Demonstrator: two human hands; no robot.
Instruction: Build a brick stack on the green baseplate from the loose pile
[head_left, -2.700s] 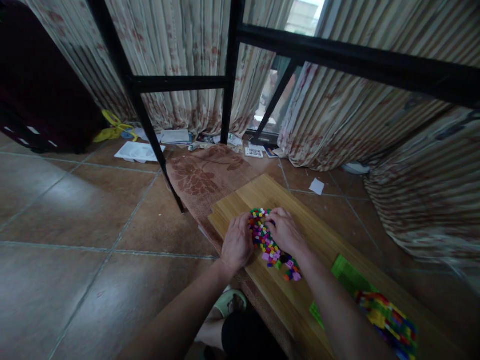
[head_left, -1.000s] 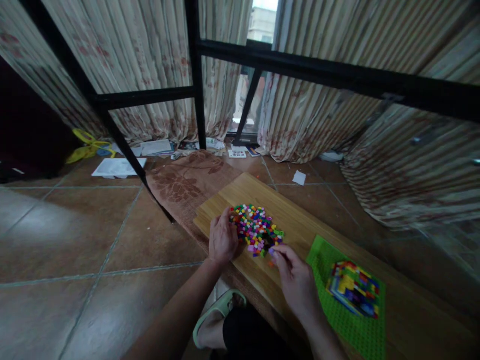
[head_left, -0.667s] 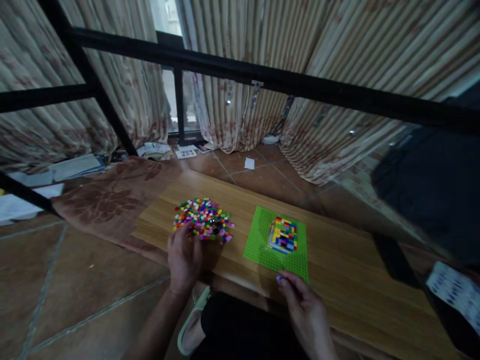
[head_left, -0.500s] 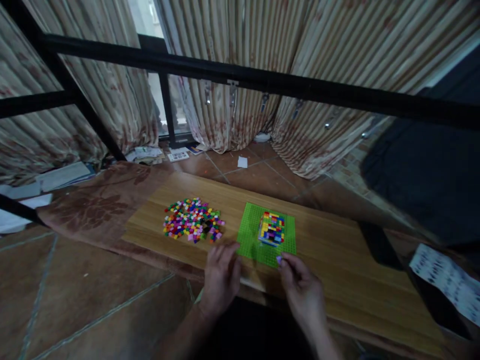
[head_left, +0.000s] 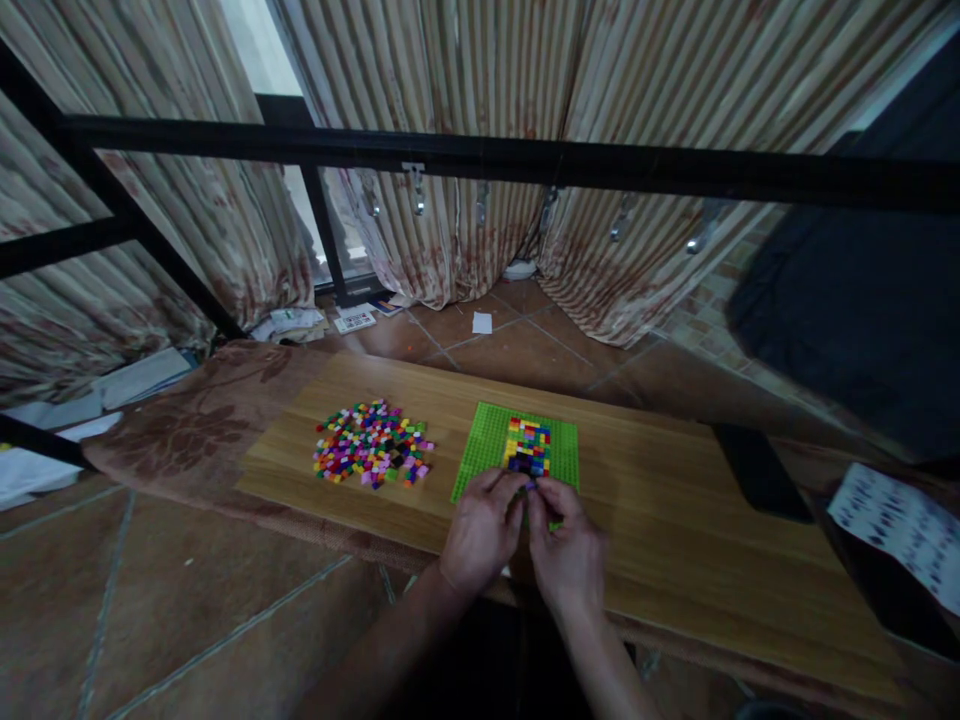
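A green studded baseplate (head_left: 480, 440) lies on the wooden board, with a block of multicoloured bricks (head_left: 529, 436) built up on it. Over the plate's near edge, my left hand (head_left: 486, 524) and my right hand (head_left: 566, 545) meet fingertip to fingertip. Between the fingertips a small purple brick (head_left: 532, 485) shows; the right fingers pinch it. The left fingers are pinched together against it, and whether they grip it too is hard to tell. Both hands cover the near part of the plate. Left of the plate is a loose pile of small coloured bricks (head_left: 371, 445).
The wooden board (head_left: 667, 540) lies on a brown patterned cloth (head_left: 187, 430). A black flat object (head_left: 759, 470) rests at its right, beside a printed sheet (head_left: 900, 530). Black metal bars (head_left: 480, 155) cross in front of striped curtains. Papers lie on the tiled floor.
My left hand has moved right, from beside the plate to its near edge. My right hand has moved left with the purple brick, and the fingertips now meet. The view has shifted slightly.
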